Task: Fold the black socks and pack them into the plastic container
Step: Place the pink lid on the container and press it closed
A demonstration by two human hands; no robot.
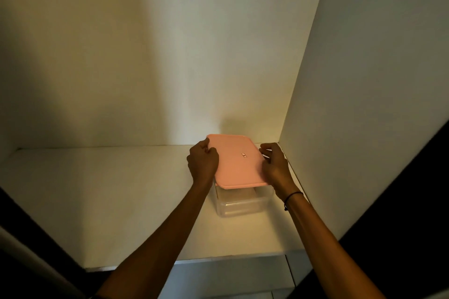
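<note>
A clear plastic container (239, 204) with a pink lid (237, 161) stands on a white shelf (121, 201), close to its right back corner. My left hand (202, 162) grips the lid's left edge. My right hand (275, 165) holds the lid's right edge, fingers curled over it. The lid looks tilted, its near edge raised above the container's rim. Through the clear wall the container looks empty. No black socks are in view.
The shelf sits inside a white cabinet, with a back wall (170, 56) behind and a side wall (364, 80) right beside the container. Dark door edges (24, 238) frame the lower left and lower right corners. A black band circles my right wrist.
</note>
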